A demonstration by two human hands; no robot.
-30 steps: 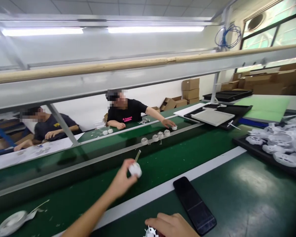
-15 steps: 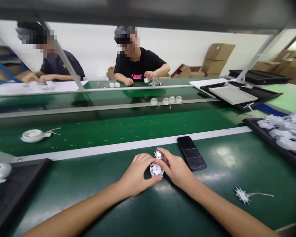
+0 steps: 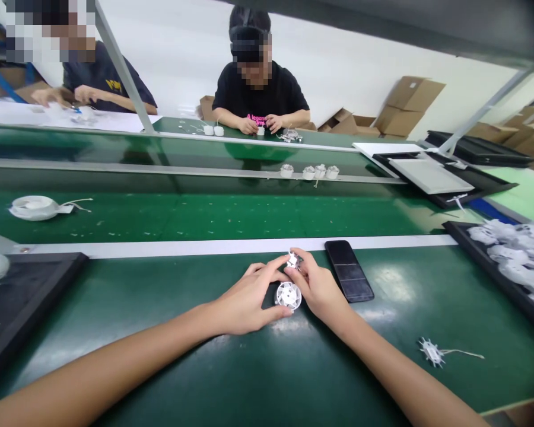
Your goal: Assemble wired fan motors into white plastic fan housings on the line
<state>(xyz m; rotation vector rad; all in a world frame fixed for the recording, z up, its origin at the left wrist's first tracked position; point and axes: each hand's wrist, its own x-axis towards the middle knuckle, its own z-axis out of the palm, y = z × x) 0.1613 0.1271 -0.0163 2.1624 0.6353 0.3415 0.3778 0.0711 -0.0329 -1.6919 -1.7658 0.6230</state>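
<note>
My left hand (image 3: 249, 295) and my right hand (image 3: 318, 284) meet over the dark green bench mat (image 3: 196, 362). Between them is a round white plastic part with spokes (image 3: 289, 295), cupped by my left fingers and thumb. My right fingertips pinch a small spiky white plastic piece (image 3: 292, 260) just above it, and my left fingertips reach it too. Any link between the two parts is hidden by my fingers. A black phone (image 3: 348, 271) lies face up close to my right hand. A similar spiky white piece with a thin wire (image 3: 431, 352) lies to the lower right.
A green conveyor belt (image 3: 204, 213) runs beyond a white strip, carrying white cup parts (image 3: 309, 172) and a white coil with wires (image 3: 33, 207). Black trays hold white parts (image 3: 511, 255) at right. Co-workers (image 3: 260, 98) work across the belt.
My hands have come together over the mat, the left one down from above the belt. The view has swung level from its earlier tilt, and the two white parts now sit slightly further apart.
</note>
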